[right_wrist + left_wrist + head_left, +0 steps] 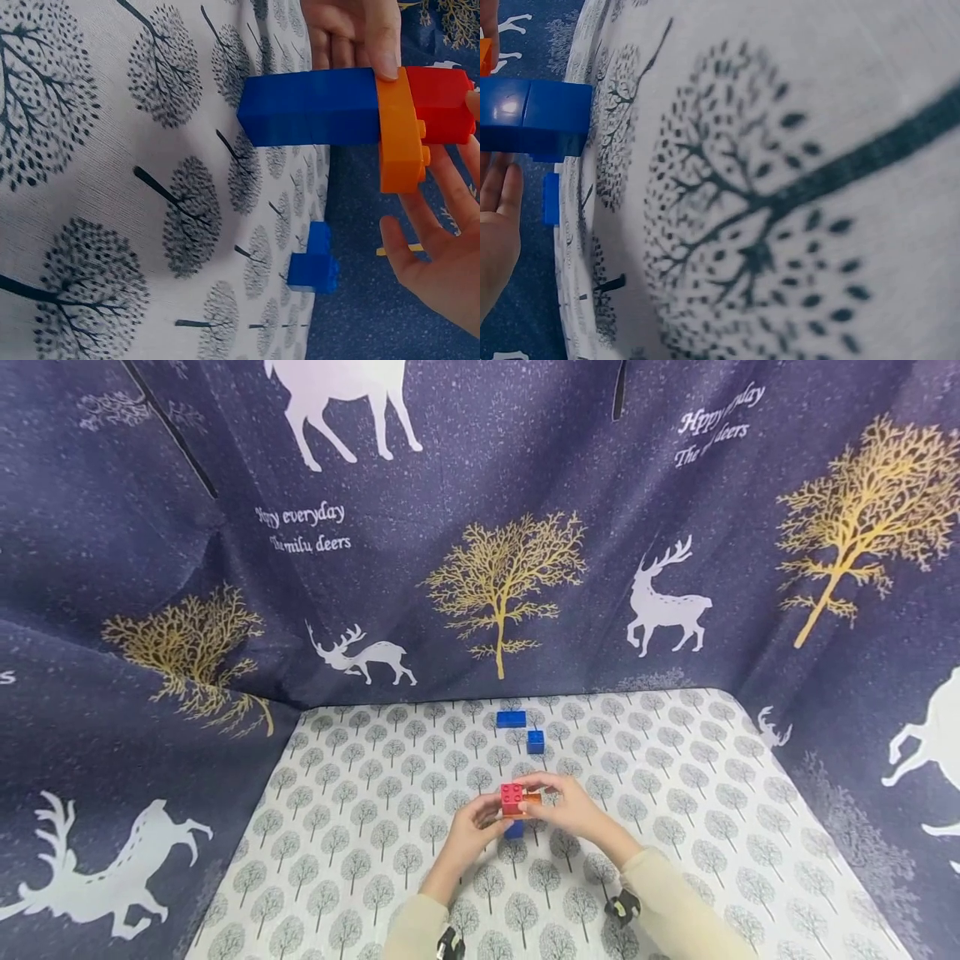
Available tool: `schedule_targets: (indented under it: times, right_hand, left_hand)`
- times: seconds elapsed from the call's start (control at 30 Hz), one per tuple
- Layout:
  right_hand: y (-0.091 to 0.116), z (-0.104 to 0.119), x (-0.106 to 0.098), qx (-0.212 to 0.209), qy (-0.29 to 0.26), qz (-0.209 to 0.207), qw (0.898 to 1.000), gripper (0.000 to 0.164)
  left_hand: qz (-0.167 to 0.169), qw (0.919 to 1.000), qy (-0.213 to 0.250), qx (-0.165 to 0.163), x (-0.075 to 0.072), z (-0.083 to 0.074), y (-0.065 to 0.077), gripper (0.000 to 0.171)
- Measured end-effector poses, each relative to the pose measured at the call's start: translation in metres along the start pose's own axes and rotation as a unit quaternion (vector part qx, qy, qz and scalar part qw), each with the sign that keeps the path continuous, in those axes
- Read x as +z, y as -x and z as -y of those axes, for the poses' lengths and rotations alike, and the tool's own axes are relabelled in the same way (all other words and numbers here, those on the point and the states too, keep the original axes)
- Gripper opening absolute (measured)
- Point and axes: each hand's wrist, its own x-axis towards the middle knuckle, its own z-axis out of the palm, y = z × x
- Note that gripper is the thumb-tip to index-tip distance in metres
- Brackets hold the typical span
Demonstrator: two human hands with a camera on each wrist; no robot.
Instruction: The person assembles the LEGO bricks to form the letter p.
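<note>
Between both hands stands an upright stack of toy building bricks. Its red brick (512, 795) is on top, an orange brick (399, 150) sits under that and sticks out to the right, and blue bricks (315, 109) form the bottom. From the left, my left hand (468, 835) holds the stack, its thumb against the orange brick in the right wrist view. On the other side my right hand (568, 806) pinches the red brick, with several fingers spread beside the orange one. In the left wrist view the blue part (536, 116) shows a seam.
Farther back on the tree-patterned tablecloth (337, 877) lie a longer blue brick (511, 719) and a smaller blue brick (536, 742). A dark curtain (480, 485) printed with deer and trees hangs behind and at the sides.
</note>
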Motion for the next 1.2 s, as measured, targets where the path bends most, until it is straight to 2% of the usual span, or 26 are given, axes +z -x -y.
schedule_targets:
  times: [0.27,0.33,0.47,0.57,0.63,0.7,0.83,0.93,1.1,1.2]
  right_hand:
    - [-0.002,-0.003,0.001,-0.007,0.002,-0.005,1.0,0.033]
    - [-0.002,-0.008,0.003,-0.016,-0.001,-0.01,1.0,0.033]
    - [-0.003,-0.032,0.007,-0.027,-0.029,-0.004,0.999,0.034]
    - [-0.002,-0.05,0.005,0.0,-0.071,0.019,0.997,0.036]
    - [-0.003,-0.056,-0.001,0.026,-0.085,0.02,0.996,0.037]
    - [-0.007,-0.062,-0.007,0.048,-0.1,0.004,0.994,0.038]
    - [-0.022,-0.075,-0.019,0.07,-0.082,-0.072,0.992,0.041]
    - [-0.034,-0.087,-0.026,0.076,-0.081,-0.122,0.986,0.039]
    - [-0.053,-0.104,-0.032,0.06,-0.086,-0.153,0.983,0.04]
    - [-0.062,-0.113,-0.032,0.075,-0.074,-0.162,0.981,0.041]
  left_hand:
    - [0.006,0.9993,0.015,0.034,-0.003,-0.009,-0.003,0.045]
    - [0.006,0.9991,0.016,0.039,-0.003,-0.016,-0.001,0.043]
    - [0.011,0.9992,0.012,0.037,-0.003,-0.03,0.006,0.04]
    - [0.019,0.9992,0.009,0.033,-0.002,-0.034,0.008,0.039]
    - [0.021,0.9992,0.006,0.033,-0.001,-0.035,0.008,0.039]
    - [0.018,0.9993,0.004,0.033,0.001,-0.035,0.007,0.038]
    - [0.011,0.9997,0.003,0.022,0.001,-0.037,0.006,0.038]
    - [0.01,0.9998,0.005,0.014,0.001,-0.038,0.005,0.037]
    - [0.012,0.9995,0.011,0.026,0.0,-0.028,0.002,0.037]
    - [0.009,0.9997,0.011,0.022,0.0,-0.017,-0.002,0.038]
